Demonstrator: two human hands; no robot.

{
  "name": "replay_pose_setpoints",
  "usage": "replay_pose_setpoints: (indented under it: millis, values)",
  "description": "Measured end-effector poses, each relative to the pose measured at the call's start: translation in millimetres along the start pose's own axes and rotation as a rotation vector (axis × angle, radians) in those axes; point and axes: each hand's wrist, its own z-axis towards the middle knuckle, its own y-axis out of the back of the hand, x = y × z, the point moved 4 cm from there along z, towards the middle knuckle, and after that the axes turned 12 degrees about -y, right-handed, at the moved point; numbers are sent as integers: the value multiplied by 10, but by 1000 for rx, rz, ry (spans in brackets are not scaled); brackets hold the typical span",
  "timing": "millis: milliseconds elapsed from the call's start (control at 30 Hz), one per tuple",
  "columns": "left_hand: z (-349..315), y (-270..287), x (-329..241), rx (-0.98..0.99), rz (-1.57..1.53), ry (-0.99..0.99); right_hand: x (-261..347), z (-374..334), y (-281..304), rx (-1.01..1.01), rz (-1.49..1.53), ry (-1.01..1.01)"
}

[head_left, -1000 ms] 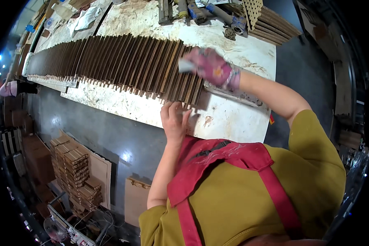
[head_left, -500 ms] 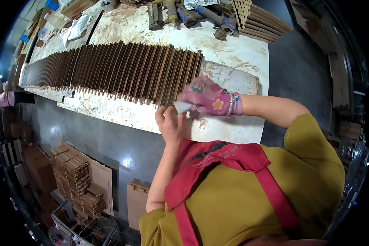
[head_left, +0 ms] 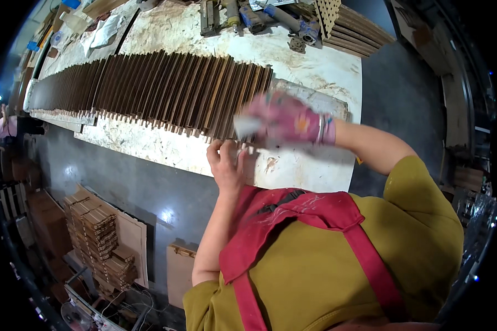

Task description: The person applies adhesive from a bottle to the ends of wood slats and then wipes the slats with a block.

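A long row of dark brown wooden slats [head_left: 171,91] with pale ends lies side by side on the worktable. At the near end of its right-hand slats my bare left hand [head_left: 227,165] rests, its bent fingers and thumb gripping the slat ends. My right hand [head_left: 287,117], in a pink flowered glove, is over the rightmost slats and smeared by motion. It is closed on a small light grey sheet [head_left: 246,126], whose material I cannot make out. Behind the glove lies a whitish, stained flat block [head_left: 320,99].
The white, stained worktable [head_left: 309,176] carries power tools [head_left: 281,19] and a stack of brown boards [head_left: 353,33] along its far side. A crumpled white cloth [head_left: 106,31] lies far left. Bundled wood pieces [head_left: 94,229] stand on the floor at lower left; a person [head_left: 8,127] is far left.
My right hand has moved away from my left hand, up along the slats, with the grey sheet. My left hand stays at the slat ends.
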Motion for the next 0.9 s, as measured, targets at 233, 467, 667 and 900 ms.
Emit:
replay_pose_setpoints:
  millis: [233,467,667,900]
  values:
    - [55,1,-56,13,4,-57,-527,143,-65,181,-155,-69]
    - [34,8,-50,-19,-6,-22,-1013,392,203,169,-490,-331]
    - [39,-2,-67,-20,-3,-23,-436,222,27,148,-309,-141]
    - [53,13,-70,-18,-11,-37,-1220,235,264,47,-296,-429]
